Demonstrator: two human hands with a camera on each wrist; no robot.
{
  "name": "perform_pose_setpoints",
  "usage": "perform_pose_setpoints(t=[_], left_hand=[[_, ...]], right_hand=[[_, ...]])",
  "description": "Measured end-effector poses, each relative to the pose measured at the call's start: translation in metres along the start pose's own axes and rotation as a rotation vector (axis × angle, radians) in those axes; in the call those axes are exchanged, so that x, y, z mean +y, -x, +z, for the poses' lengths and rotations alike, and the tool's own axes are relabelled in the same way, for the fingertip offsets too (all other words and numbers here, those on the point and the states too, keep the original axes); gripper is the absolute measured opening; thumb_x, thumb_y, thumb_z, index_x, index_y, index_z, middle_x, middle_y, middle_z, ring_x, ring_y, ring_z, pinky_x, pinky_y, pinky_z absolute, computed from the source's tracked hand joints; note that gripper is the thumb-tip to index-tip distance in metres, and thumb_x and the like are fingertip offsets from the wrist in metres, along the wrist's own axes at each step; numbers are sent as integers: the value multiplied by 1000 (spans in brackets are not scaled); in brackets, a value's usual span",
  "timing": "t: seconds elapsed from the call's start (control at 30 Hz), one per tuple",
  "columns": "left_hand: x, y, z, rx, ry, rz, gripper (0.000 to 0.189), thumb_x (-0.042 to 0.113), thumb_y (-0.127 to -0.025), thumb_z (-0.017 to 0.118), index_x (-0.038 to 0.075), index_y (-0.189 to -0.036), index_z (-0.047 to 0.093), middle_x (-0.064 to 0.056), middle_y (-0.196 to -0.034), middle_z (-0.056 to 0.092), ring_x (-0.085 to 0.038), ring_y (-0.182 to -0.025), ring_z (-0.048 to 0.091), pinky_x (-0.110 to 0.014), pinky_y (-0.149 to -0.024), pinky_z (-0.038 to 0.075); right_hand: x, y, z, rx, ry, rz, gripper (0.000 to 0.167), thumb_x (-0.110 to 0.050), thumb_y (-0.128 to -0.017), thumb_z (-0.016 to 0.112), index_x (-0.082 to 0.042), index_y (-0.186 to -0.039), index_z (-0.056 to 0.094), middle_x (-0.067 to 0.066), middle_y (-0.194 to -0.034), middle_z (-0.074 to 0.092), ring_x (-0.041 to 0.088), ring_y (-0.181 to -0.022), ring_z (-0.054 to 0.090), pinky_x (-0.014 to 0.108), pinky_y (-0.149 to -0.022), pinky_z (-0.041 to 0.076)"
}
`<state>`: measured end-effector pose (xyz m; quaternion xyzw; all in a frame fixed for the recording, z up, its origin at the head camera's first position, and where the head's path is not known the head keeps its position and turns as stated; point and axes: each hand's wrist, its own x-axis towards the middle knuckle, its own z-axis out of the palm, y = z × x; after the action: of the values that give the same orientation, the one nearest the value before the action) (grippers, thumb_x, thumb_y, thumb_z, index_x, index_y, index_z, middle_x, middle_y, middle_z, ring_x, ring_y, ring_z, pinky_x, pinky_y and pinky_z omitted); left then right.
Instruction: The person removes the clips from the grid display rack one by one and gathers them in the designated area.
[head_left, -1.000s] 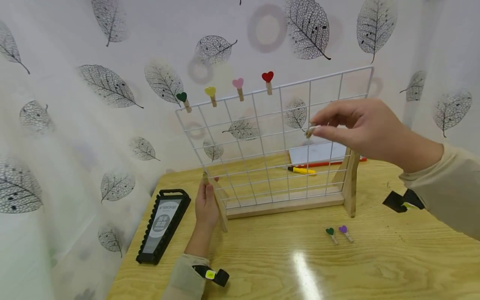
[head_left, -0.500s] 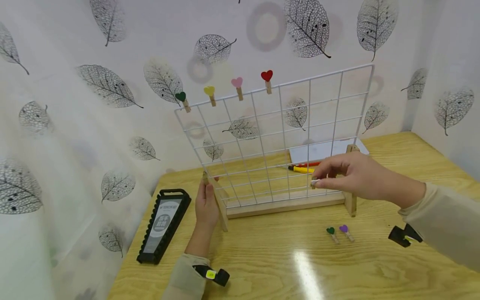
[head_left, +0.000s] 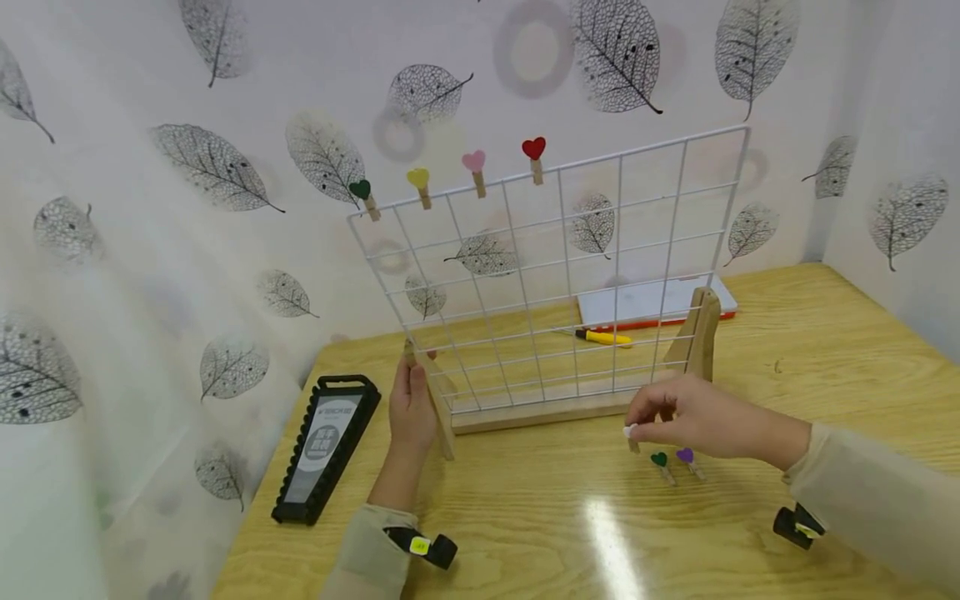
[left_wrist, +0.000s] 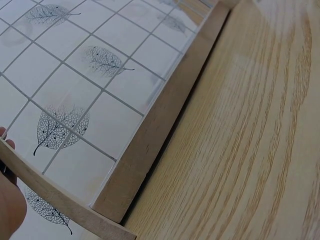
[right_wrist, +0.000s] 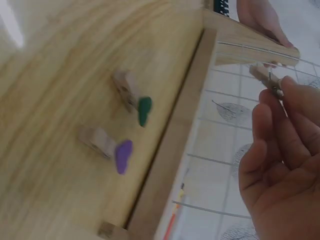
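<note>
My left hand [head_left: 412, 410] grips the left wooden upright [head_left: 442, 417] of a white wire grid rack; in the left wrist view only part of that hand shows at the edge. My right hand [head_left: 693, 417] pinches a small wooden clothespin [right_wrist: 264, 77] with a white top, held in front of the rack's wooden base bar [head_left: 540, 415]. Just below it on the table lie a green-heart clothespin [head_left: 659, 460] and a purple-heart clothespin [head_left: 686, 456]. Clipped along the rack's top wire are a green-heart clothespin [head_left: 361, 190], a yellow one [head_left: 418, 178], a pink one [head_left: 474, 162] and a red one [head_left: 534, 149].
A black toothed holder [head_left: 326, 450] with a grey label lies left of the rack. Behind the grid are a yellow-handled screwdriver [head_left: 606, 338] and a white flat box [head_left: 645, 302] with a red edge. A leaf-print curtain [head_left: 247, 267] hangs behind and left.
My right hand has come down from the upper grid, carrying the white-topped clothespin to below the base bar. The left hand has kept its hold on the upright.
</note>
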<state>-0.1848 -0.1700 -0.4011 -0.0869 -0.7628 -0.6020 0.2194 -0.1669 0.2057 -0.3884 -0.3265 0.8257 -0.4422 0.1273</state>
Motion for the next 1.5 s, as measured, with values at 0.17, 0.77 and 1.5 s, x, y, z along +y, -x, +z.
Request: perform_pose_setpoints(t=[0.17,0.77,1.5], left_hand=[[2,2,1,8,-12,13,44,25,-111,33,-9,-128,54,-36,-91,48,-34,-70,49,-22,-60,42],[5,3,0,10,11,3,39,18,-111,33,-10,-128,53,-37,-89,46,-26,-65,47,-23,-58,43],[-2,0,-2,-49,59,25,48,27,-111,30,-11,-132,49,-32,-109,53,-49,-81,53,-35,-66,52]], right_hand=[[11,-4,12,-26,84,66,6,-25,-95,73,-19,-93,73,-9,-85,67,3,-63,54,26,-54,48],[36,-8,31,-69,192,86,8,-27,-93,75,-20,-90,75,-17,-86,68,-1,-78,58,24,-68,51],[-12,-15,-20,110,457,-243,6,-19,-96,73,-21,-101,74,-15,-97,68,-2,-79,59,24,-65,51]])
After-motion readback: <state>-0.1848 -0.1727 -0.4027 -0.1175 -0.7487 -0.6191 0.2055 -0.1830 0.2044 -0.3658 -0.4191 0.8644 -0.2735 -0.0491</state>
